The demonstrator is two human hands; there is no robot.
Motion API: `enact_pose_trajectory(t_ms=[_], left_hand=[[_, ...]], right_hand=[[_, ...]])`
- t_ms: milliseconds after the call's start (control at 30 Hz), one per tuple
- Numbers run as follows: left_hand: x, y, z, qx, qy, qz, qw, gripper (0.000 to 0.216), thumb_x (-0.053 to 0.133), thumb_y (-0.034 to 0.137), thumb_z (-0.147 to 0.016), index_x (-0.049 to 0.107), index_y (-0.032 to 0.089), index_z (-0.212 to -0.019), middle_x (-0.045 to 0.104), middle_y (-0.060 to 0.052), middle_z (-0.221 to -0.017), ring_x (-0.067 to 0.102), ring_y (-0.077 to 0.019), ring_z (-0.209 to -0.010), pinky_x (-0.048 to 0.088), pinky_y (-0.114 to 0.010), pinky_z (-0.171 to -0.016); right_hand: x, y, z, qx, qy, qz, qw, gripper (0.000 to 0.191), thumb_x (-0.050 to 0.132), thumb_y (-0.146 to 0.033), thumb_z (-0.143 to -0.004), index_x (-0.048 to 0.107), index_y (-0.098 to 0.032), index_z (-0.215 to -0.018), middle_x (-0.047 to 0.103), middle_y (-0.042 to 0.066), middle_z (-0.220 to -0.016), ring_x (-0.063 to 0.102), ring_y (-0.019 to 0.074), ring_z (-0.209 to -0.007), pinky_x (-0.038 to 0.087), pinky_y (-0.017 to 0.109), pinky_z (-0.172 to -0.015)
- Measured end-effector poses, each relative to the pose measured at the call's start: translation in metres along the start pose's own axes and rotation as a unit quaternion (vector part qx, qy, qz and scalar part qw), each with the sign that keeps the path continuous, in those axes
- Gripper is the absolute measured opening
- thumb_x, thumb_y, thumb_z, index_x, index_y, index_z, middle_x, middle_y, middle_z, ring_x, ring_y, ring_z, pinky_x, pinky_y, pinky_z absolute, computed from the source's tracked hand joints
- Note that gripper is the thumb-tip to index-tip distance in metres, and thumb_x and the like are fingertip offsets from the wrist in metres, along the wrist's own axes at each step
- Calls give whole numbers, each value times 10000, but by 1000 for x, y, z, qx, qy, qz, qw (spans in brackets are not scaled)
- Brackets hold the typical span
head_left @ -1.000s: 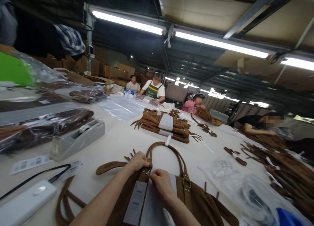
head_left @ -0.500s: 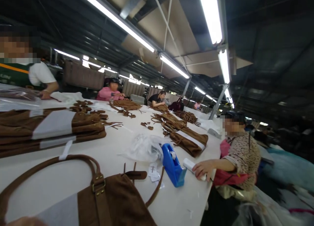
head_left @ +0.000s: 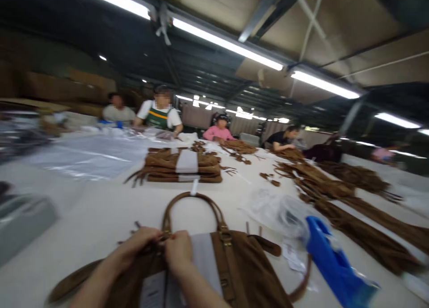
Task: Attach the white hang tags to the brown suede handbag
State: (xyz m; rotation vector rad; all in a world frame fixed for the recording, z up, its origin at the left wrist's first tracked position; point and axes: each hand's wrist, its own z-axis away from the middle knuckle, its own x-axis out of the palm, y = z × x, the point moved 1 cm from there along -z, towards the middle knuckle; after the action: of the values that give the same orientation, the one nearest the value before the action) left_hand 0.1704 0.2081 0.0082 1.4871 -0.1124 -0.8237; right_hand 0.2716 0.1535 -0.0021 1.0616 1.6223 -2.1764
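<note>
A brown suede handbag (head_left: 241,272) lies flat on the white table (head_left: 100,210) right in front of me, its looped handles (head_left: 191,205) pointing away. A grey paper band crosses its front. My left hand (head_left: 139,245) and my right hand (head_left: 177,250) meet at the base of the left handle, by its brass buckle. Both have their fingers curled and pinched together on the bag's top edge there. What exactly the fingertips grip is blurred.
A blue tape dispenser (head_left: 335,268) stands to the right, beside crumpled clear plastic bags (head_left: 278,210). A stack of folded brown bags (head_left: 182,165) lies further back, with more brown bags and straps along the right side. A grey dispenser (head_left: 23,218) sits left. Several people work at the far edge.
The view swung right to a person at the table's end, then back to the bag. Both hands stay at the left handle's base, as a second ago.
</note>
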Motion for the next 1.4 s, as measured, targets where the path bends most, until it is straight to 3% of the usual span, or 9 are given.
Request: enact_pose_trajectory(t_ms=[67,133,267,433,733,933,1233,1400], left_hand=[[-29,-11,16,-34,-9,23,999,215,550,241,-713,516,123,-536,432,56,-485,382,-69,-455,311,-210,-455],[-40,-16,21,-45,-24,52,997,130,534,187,-614,540,122,-501,407,60,-439,330,-67,-442,243,-219,-445],[-33,-17,17,-43,-66,101,992,140,535,195,-536,632,119,-604,457,47,-462,327,-68,-458,208,-219,-454],[-32,-21,15,-40,-93,119,988,133,560,201,-504,632,114,-576,437,50,-432,309,-60,-430,192,-219,-446],[-29,-32,10,-42,-51,117,991,153,522,194,-477,602,119,-583,451,59,-429,323,-67,-420,208,-218,-445],[-26,-33,14,-37,-20,120,992,109,500,218,-480,530,136,-545,420,68,-431,323,-74,-435,199,-219,-450],[-29,-24,24,-36,-33,155,987,210,481,244,-483,592,114,-604,461,47,-468,330,-73,-450,213,-217,-461],[-28,-26,25,-34,-42,158,986,242,576,273,-481,634,106,-647,519,32,-512,392,-88,-499,279,-219,-509]], right_hand=[[20,-15,1,9,-24,-14,1000,173,552,-290,-760,601,-134,-703,622,31,-697,578,141,-684,452,290,-629],[27,-15,-2,6,-35,-33,999,129,549,-229,-704,614,-145,-630,636,51,-626,581,154,-628,404,251,-540],[24,0,-5,1,-24,-52,998,160,469,-200,-665,595,-166,-573,636,48,-552,567,143,-524,333,220,-442],[22,0,3,-17,21,-39,999,168,453,-240,-659,563,-179,-547,629,55,-559,555,155,-531,332,227,-458],[23,0,6,-47,46,-50,997,170,449,-235,-657,527,-187,-514,589,30,-508,516,140,-506,332,225,-470],[24,5,3,-59,26,-98,993,168,465,-242,-651,534,-178,-512,553,1,-470,478,118,-469,328,214,-464],[14,1,15,-60,39,-170,983,207,462,-304,-690,512,-181,-532,515,-23,-469,453,108,-459,328,215,-446],[15,3,16,-66,36,-184,980,226,446,-333,-713,520,-180,-563,506,-32,-471,437,102,-446,332,215,-441]])
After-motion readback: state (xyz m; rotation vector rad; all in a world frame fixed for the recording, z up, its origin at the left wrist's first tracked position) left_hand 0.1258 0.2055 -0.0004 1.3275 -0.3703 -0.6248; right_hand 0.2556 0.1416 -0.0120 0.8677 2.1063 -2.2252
